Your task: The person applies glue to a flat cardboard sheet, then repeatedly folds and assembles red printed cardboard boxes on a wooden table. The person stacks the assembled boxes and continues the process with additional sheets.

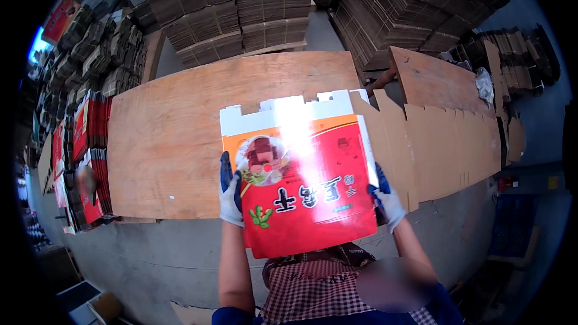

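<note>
Plywood table point(180, 144), cardboard stacks point(265, 12) behind

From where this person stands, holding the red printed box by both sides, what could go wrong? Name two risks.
1. The red box is gripped only at its side edges by the left hand and right hand; its glossy face could slip through the gloves.
2. Brown cardboard blanks overhang the plywood table beside the right hand; a swing of the box might knock them off.

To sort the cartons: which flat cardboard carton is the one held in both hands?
The glossy red printed carton, gripped at its sides by left hand and right hand; the plain brown flattened carton lies untouched beside it.
</note>
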Demonstrator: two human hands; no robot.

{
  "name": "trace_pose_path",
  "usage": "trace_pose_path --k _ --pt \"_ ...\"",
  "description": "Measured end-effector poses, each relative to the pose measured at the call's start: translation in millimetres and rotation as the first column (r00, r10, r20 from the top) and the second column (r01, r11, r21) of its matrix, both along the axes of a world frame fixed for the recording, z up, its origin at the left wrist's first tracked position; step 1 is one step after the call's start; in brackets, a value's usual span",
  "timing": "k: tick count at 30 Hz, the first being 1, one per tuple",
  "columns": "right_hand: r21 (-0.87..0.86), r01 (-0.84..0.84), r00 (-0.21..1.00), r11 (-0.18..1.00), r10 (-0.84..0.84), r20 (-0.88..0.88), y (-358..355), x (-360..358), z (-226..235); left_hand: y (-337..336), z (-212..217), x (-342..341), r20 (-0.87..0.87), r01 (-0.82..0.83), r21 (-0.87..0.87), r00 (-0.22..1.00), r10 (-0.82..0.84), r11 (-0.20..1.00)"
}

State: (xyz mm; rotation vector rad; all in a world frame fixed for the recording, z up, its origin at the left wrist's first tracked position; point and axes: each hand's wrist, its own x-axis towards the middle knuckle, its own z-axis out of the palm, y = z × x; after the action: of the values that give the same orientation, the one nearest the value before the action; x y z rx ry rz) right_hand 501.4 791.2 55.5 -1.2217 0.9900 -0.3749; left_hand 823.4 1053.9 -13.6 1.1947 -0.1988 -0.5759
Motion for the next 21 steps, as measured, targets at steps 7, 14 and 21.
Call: trace_pose_path --k 7,14,21 --pt "-0.238 -0.221 0.892 0.946 0.097 -0.443 35 26 -1 1 -10 21 0.677 -0.388 0.715 0.592 -0.437 0.582" --pt "-0.579 -0.262 0.853 0.772 -0.096 -0.514 15 14 12 -170 54 -76 0.576 -0.163 0.818 0.263 -0.774 0.552" --pt "-0.348 0.236 0.911 0.907 -0.331 -0.247 -101 -67 -19 -185 40 -87 0.534 -0.248 0.842 0.26 -0.805 0.479"
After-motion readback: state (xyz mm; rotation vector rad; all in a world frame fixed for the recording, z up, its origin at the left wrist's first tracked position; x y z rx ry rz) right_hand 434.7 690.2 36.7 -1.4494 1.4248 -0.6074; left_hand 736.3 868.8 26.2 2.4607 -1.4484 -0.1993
